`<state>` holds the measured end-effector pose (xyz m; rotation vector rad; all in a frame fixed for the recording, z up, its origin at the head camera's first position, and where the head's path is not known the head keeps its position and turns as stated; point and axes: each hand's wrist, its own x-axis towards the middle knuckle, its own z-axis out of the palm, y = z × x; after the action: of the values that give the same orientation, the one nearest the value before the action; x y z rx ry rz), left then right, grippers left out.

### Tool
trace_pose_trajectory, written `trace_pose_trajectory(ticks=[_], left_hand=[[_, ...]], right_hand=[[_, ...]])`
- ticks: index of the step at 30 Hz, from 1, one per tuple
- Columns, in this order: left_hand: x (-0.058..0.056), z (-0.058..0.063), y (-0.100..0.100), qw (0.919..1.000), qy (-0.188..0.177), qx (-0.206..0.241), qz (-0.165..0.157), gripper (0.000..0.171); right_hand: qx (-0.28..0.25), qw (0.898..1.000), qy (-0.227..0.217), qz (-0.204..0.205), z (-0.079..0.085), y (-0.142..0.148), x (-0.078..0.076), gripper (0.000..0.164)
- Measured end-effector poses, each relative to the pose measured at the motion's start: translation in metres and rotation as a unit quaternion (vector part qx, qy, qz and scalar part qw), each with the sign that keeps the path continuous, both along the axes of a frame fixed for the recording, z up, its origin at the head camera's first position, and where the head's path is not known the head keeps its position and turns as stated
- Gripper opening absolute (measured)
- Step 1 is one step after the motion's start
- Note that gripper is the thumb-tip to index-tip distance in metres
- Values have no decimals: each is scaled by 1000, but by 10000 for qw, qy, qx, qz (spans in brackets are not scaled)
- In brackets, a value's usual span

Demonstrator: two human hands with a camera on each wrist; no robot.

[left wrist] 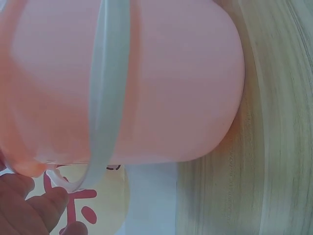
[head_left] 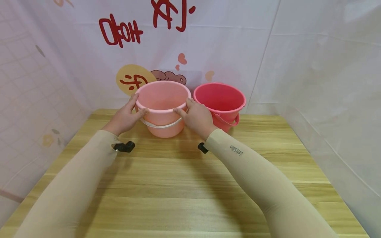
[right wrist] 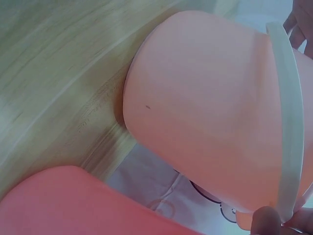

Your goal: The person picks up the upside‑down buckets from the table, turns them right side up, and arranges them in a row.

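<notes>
A pale pink bucket [head_left: 162, 117] stands upright toward the back of the table, its white handle [head_left: 162, 126] hanging across the front. My left hand [head_left: 123, 115] grips its rim on the left, thumb over the front edge and fingers along the side. On the right, my right hand [head_left: 198, 117] holds the same rim, thumb also at the front. Both wrist views show the bucket's side wall [left wrist: 181, 83] close up, with its base at the tabletop; some fingers are cut off there. Just right of my right hand is a deeper pink bucket [head_left: 221, 99], partly hidden by that hand.
The wood-grain table [head_left: 166, 185] reaches back to a white printed curtain [head_left: 226, 39] with red characters. More pale sheeting [head_left: 333, 86] hangs at the sides. The darker bucket's own pink handle [head_left: 229, 121] droops at its front. Black wrist mounts [head_left: 128, 146] sit below both hands.
</notes>
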<state>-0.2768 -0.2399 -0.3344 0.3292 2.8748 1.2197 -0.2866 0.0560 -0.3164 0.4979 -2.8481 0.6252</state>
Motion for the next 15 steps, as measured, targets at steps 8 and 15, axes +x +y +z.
trace_pose_trajectory(ticks=[8,15], left_hand=[[-2,3,1,9999,-111,-32,-48,100],[-4,6,2,9997,-200,-39,-121,102]], right_hand=[[68,9999,-44,-97,2,-2,1,49],[-82,9999,-10,-69,1,-2,2,52]])
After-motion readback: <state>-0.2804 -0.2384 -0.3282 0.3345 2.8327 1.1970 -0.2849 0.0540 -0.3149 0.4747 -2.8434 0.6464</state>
